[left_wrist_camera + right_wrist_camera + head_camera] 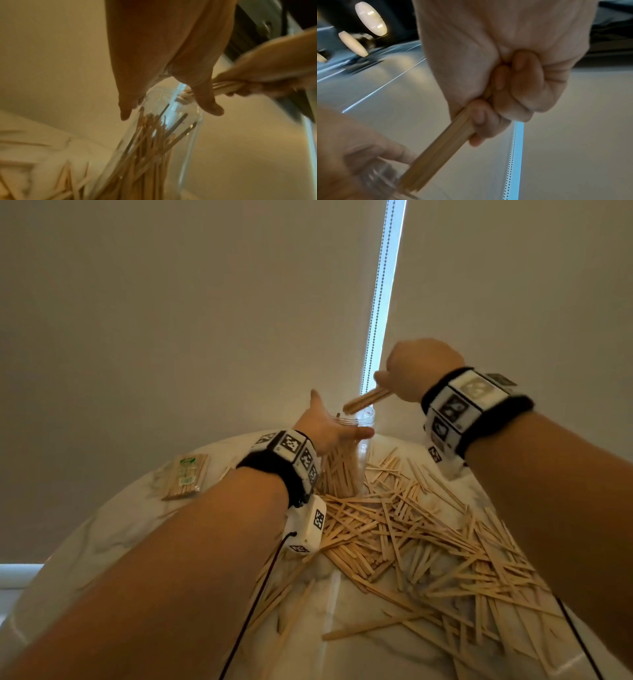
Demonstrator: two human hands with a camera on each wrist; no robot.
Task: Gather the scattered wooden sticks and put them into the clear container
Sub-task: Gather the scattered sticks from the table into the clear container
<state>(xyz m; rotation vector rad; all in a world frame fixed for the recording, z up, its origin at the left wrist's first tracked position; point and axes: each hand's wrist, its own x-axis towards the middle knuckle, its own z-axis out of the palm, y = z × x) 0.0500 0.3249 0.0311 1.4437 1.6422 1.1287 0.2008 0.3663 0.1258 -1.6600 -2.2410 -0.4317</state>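
Observation:
A clear container stands upright at the far side of the table, holding several wooden sticks. My left hand is open at its rim, thumb on one side and fingers on the other. My right hand grips a bundle of sticks in a fist, just above and right of the container mouth. The bundle slants down, its lower tips at the rim. Many loose sticks lie scattered in front of the container.
The round white marbled table has a wrapped packet of sticks at its far left. Black cables run from both wrists across the near side. A pale blind with a bead chain hangs behind the table.

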